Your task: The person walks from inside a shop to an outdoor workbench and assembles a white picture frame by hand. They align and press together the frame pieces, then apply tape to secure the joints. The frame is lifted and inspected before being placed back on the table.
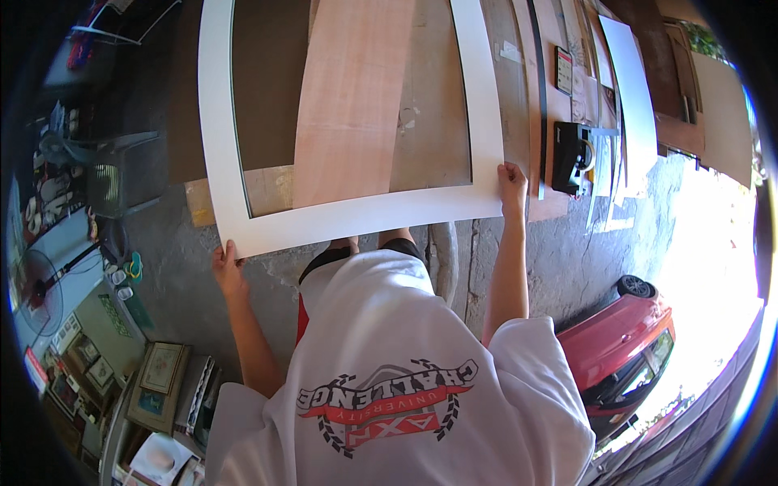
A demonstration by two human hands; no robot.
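A large white rectangular mat frame point(356, 220) with a wide cut-out stretches across the space in front of me, its far side beyond the upper edge of the view. My left hand point(230, 266) pinches its near left corner. At the near right corner, my right hand point(513, 188) grips the frame's outer edge with fingers closed. Through the opening show a reddish plywood strip point(348, 113), a dark brown panel point(271, 89) and a worn tan board point(433, 130).
A black tape dispenser point(570, 158) and a small dark-edged tablet-like object point(563, 70) lie on boards at the right. White sheets point(630, 97) lean beyond them. A standing fan point(44, 287) and stacked picture frames point(158, 381) are at the left; a red car point(616, 348) stands at the right.
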